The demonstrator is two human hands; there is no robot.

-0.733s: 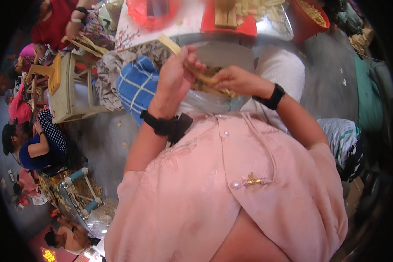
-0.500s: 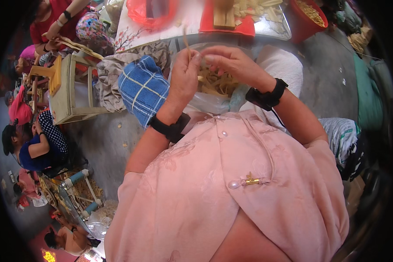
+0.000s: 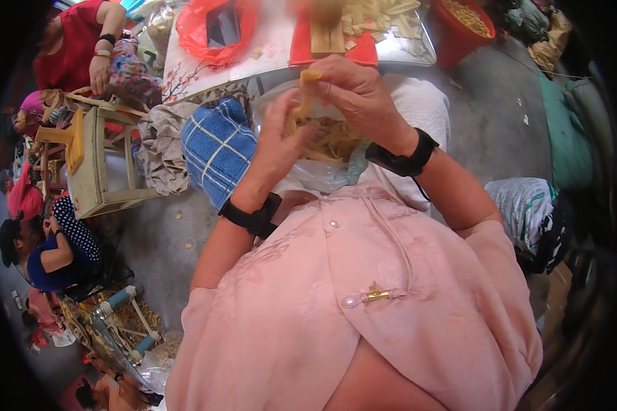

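Observation:
Between its thumb and fingers, my right hand pinches a curved yellow strip, whose upper end is folded over. Just left of the strip is my left hand, slightly blurred, its fingers apart and apparently not gripping. The strip's lower part passes close to the left fingers; whether they touch it I cannot tell. Below both hands, a clear plastic bag in my lap holds many similar yellow strips. What the strip is made of does not show clearly.
Ahead stands a table with a red plastic bag, a wooden block and yellow pieces on a tray. A red bucket stands right. A blue checked cloth and wooden stool are left, with several people beyond.
The strip was upright in my left hand's pinch; now my right hand holds it, higher up. My left hand has opened and dropped slightly. The whole view has shifted a little.

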